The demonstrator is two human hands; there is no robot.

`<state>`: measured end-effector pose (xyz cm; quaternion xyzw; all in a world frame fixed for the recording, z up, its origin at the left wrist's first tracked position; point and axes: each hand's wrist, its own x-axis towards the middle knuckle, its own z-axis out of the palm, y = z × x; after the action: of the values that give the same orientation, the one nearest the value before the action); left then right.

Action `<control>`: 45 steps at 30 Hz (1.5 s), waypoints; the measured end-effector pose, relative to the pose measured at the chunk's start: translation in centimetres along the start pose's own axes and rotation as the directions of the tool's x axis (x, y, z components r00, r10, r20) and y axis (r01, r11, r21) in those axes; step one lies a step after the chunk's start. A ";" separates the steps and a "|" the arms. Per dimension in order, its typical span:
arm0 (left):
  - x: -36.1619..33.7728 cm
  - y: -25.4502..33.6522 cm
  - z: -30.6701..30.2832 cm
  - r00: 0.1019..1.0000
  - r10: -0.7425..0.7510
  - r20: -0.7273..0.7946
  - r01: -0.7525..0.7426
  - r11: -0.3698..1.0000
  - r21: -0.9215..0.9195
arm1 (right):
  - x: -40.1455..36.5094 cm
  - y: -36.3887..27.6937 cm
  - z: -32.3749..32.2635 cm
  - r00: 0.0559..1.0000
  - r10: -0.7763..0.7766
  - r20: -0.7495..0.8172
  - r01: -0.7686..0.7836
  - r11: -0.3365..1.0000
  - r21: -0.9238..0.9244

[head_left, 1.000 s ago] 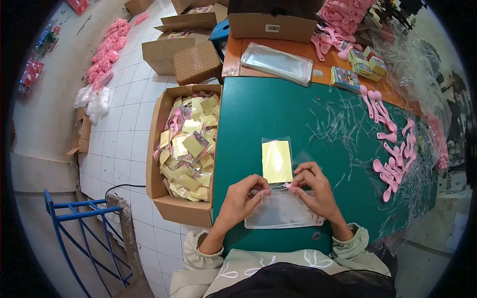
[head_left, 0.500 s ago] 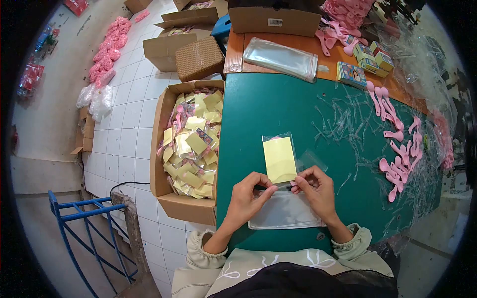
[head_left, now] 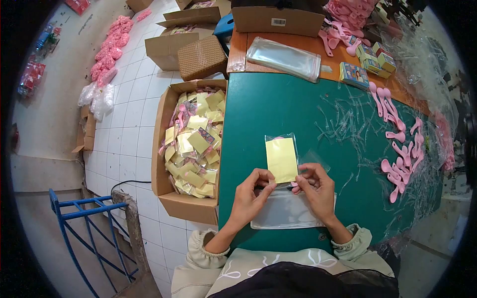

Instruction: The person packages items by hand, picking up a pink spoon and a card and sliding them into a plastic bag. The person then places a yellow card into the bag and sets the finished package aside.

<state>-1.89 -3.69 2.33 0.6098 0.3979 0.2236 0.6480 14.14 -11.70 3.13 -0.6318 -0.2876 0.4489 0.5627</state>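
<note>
A yellow card point(head_left: 281, 160) sits inside a clear plastic bag point(head_left: 295, 144), with a bit of pink showing behind its top edge. My left hand point(head_left: 252, 194) is closed, thumb and index finger pinching the bag's lower left edge. My right hand point(head_left: 316, 191) pinches its lower right corner between thumb and fingers, and a small pink end shows beside these fingertips. Below both hands lies a stack of clear plastic bags point(head_left: 285, 213) on the green table point(head_left: 248, 109). A loose clear piece of plastic point(head_left: 318, 158) lies beyond my right hand.
Left of the table stands a cardboard box point(head_left: 189, 211) full of bagged yellow cards. Pink spoons point(head_left: 397, 169) and clear plastic strips point(head_left: 343, 119) lie on the right. Further back are more clear bags point(head_left: 283, 57), small printed boxes point(head_left: 354, 74) and an open carton point(head_left: 278, 22).
My left fingertips have moved up and in against the bag's lower left edge. My right hand stays at the lower right corner. The view has shifted slightly.
</note>
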 end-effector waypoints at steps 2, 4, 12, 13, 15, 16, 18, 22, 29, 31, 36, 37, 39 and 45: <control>-0.1 -0.1 -0.1 1.000 -0.005 0.000 0.005 1.000 0.023 | 0.0 -0.2 0.1 1.000 0.012 0.010 -0.012 1.000 -0.019; -0.2 0.0 -0.3 1.000 -0.013 0.004 0.013 1.000 0.025 | 0.0 0.0 -0.1 0.999 0.018 0.032 -0.016 0.999 -0.052; -1.3 2.7 -7.1 0.958 0.079 -0.275 -0.086 0.996 -0.016 | 4.3 -4.2 -9.9 0.897 -0.443 -0.016 0.264 0.565 -0.782; -1.2 2.4 -9.3 0.933 0.108 -0.344 -0.048 0.983 0.179 | 5.7 -4.3 -13.0 0.871 -0.488 -0.061 0.211 0.484 -0.849; -0.4 2.1 -12.2 0.771 0.502 -0.392 -0.101 0.704 0.703 | 8.9 -3.6 -19.7 0.790 -0.606 -0.090 0.150 0.334 -0.930; 0.1 2.5 -12.1 0.742 0.554 -0.378 -0.086 0.637 0.766 | 10.6 -3.1 -22.6 0.738 -0.671 -0.074 0.145 0.265 -0.953; 1.0 3.6 -10.7 0.683 0.650 -0.334 -0.038 0.487 0.872 | 13.5 -2.7 -25.5 0.755 -0.638 -0.151 0.079 0.318 -0.945; 2.9 4.1 -0.1 0.879 0.471 0.078 -0.394 0.623 0.676 | 16.5 -2.5 -25.9 0.788 -0.604 -0.119 -0.052 0.127 -0.991; 4.4 0.0 4.1 0.876 0.454 0.160 -0.471 0.740 0.480 | 16.0 -3.7 -27.4 0.683 -0.685 -0.256 -0.276 0.082 -0.958; 4.5 0.2 3.0 0.882 0.433 0.184 -0.468 0.772 0.429 | 13.8 -5.6 -25.5 0.567 -0.802 -0.189 -0.150 0.125 -0.981; 4.5 2.1 1.8 0.922 0.273 0.276 -0.371 0.828 0.421 | 7.0 -10.3 -15.2 0.599 -0.782 -0.171 0.194 0.349 -0.917; 4.7 1.8 1.8 0.936 0.222 0.272 -0.302 0.904 0.302 | 6.2 -10.5 -13.6 0.686 -0.704 -0.185 0.271 0.483 -0.833; 5.1 1.0 1.8 0.953 0.115 0.282 -0.135 0.989 0.054 | 5.4 -10.3 -11.2 0.803 -0.581 -0.133 0.360 0.650 -0.669; 5.5 1.3 1.2 0.929 -0.012 0.371 0.118 0.957 -0.266 | 5.1 -9.4 -8.9 0.911 -0.406 0.076 0.387 0.775 -0.500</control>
<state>2.53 -0.01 2.23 0.5279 0.2543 0.1392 0.7983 25.61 -9.39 10.65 -0.6899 -0.5109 0.2175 0.4644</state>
